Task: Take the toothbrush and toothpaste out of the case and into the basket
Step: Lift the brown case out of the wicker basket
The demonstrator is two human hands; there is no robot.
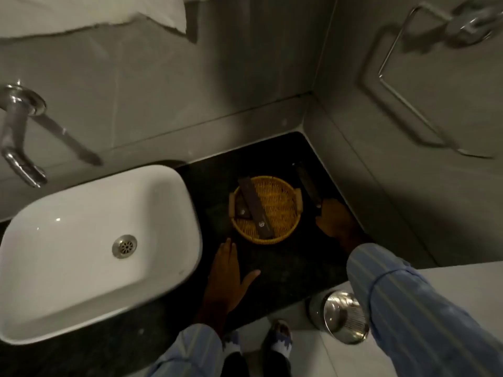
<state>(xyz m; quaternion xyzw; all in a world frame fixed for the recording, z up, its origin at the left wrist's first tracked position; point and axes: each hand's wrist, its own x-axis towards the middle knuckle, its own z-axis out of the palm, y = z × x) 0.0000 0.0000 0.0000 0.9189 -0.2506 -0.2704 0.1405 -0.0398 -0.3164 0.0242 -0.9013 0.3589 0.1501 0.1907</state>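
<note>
A round yellow woven basket [275, 205] sits on the dark counter in the corner. Across its left half lies a long dark box [253, 208], and a shorter dark box [243, 209] rests beside it on the left. My right hand [336, 220] is just right of the basket, closed on the near end of another long dark case [307, 186] that points away toward the wall. My left hand [230, 270] lies flat on the counter in front of the basket, fingers apart, holding nothing. No toothbrush or toothpaste is visible outside the dark boxes.
A white rectangular sink [92, 248] fills the left, with a chrome tap [19, 137] on the wall above. The grey walls meet right behind the basket; a towel ring [424, 85] hangs on the right wall. A shiny steel bin [340, 317] stands on the floor below the counter edge.
</note>
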